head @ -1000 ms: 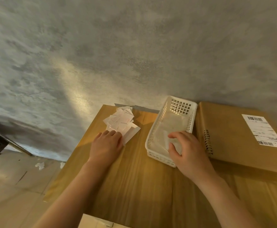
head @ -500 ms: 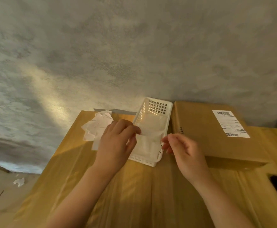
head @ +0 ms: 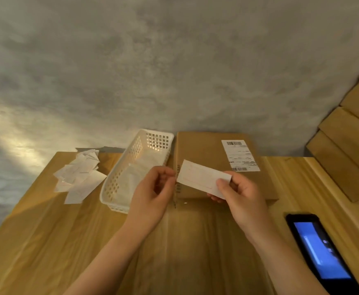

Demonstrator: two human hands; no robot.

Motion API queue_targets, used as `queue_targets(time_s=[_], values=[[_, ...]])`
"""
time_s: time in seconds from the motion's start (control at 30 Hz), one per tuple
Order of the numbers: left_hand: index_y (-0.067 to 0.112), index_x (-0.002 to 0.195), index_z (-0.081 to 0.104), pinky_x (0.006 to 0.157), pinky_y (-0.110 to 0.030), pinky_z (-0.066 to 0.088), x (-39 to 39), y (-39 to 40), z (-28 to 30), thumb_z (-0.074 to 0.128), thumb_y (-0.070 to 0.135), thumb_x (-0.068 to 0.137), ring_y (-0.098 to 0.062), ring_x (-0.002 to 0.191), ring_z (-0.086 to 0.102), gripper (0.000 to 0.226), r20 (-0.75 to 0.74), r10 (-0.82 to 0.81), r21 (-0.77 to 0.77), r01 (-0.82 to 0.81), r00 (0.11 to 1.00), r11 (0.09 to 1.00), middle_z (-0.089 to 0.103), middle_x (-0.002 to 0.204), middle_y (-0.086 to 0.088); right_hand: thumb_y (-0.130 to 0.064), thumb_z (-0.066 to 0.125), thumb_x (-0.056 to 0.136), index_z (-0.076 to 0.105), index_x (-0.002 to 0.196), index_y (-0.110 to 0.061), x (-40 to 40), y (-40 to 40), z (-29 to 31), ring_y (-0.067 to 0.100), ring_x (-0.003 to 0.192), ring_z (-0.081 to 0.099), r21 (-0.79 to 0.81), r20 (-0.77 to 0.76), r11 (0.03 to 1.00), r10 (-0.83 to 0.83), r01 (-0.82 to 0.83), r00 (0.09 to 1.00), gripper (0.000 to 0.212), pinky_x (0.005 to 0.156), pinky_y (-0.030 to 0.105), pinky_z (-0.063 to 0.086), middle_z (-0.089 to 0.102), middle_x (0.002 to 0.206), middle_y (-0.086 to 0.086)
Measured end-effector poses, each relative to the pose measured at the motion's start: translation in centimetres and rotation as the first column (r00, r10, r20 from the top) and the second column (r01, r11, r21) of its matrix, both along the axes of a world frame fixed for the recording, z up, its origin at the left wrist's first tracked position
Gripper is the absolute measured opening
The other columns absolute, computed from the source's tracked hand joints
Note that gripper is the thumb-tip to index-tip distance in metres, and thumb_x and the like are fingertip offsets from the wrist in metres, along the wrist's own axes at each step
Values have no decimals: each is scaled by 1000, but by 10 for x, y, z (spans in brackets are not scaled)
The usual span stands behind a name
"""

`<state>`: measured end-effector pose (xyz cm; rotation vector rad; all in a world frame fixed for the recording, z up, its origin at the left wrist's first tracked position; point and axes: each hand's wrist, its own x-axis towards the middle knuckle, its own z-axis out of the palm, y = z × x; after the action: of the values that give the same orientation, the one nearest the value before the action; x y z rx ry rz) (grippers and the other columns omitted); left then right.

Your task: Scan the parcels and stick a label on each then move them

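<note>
A white label (head: pixel 200 177) is held in the air between both hands, in front of a flat brown cardboard parcel (head: pixel 206 158). My right hand (head: pixel 240 194) pinches the label's right end. My left hand (head: pixel 153 194) has its fingertips at the left edge of the label. The parcel lies against the wall and carries a printed barcode sticker (head: pixel 240 155) on its right side. A white plastic basket (head: pixel 119 188) with more labels inside stands left of the parcel.
A heap of white backing papers (head: pixel 78 177) lies at the table's far left. A black handheld scanner (head: pixel 321 252) with a lit blue screen rests at the right front. Stacked brown boxes (head: pixel 349 145) rise at the far right. The wooden table (head: pixel 67 241) ends at a grey wall.
My right hand took a label out of the basket and lifted it in front of the parcel. My left hand left the paper heap and came to the label's left edge.
</note>
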<state>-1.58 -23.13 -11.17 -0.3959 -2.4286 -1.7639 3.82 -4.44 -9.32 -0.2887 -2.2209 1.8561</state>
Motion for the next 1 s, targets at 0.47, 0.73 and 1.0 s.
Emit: queue_targets(time_s=[0.47, 0.73, 1.0], values=[[19, 80, 70, 84, -46, 52, 10, 37, 7, 60, 14, 95, -35, 79, 60, 19, 160, -132, 91, 119, 978, 989, 70, 79, -7, -16, 56, 98, 64, 98, -33, 10, 46, 3, 2, 84, 70, 54, -78, 997, 65, -61, 995, 19, 67, 15, 55, 71, 95, -14], [22, 80, 70, 87, -48, 52, 12, 40, 7, 60, 16, 94, -38, 86, 61, 18, 159, -133, 95, 119, 978, 988, 70, 79, -8, -17, 57, 98, 65, 98, -34, 7, 50, 0, 1, 92, 69, 46, -76, 996, 76, -73, 994, 19, 72, 21, 58, 71, 94, -20], [20, 80, 69, 78, -34, 48, 11, 41, 5, 59, 8, 95, -22, 75, 58, 22, 156, -165, 126, 146, 974, 981, 69, 73, -1, -21, 57, 97, 64, 101, -34, 5, 54, -4, -1, 94, 67, 71, -49, 995, 77, -74, 996, 15, 76, 24, 59, 69, 103, -14]])
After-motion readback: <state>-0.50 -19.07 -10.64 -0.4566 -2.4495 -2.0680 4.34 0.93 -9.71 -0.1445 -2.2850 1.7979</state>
